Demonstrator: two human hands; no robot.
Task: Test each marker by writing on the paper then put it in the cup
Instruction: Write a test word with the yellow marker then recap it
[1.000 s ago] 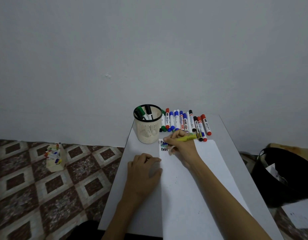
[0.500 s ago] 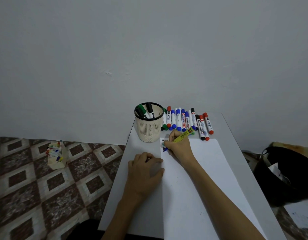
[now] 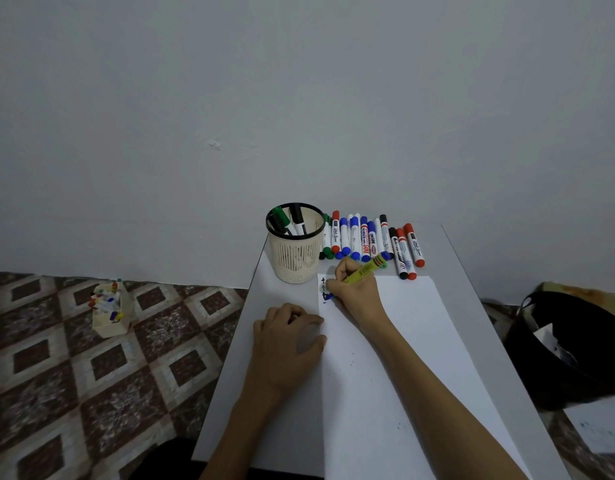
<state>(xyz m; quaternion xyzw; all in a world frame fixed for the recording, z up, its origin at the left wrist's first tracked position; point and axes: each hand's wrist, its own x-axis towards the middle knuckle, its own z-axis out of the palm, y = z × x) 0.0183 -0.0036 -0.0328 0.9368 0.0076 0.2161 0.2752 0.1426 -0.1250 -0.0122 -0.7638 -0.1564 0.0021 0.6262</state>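
Two hands on the sheet, yellow marker under test.
Nearest, left hand, fingers curled, any contents hidden, steadying paper at its left edge; beyond, right hand pinching yellow marker, tip down among corner scribbles. Next, likely: lifting, then dropping into mesh cup just beyond. Barrel steeper than a second ago.
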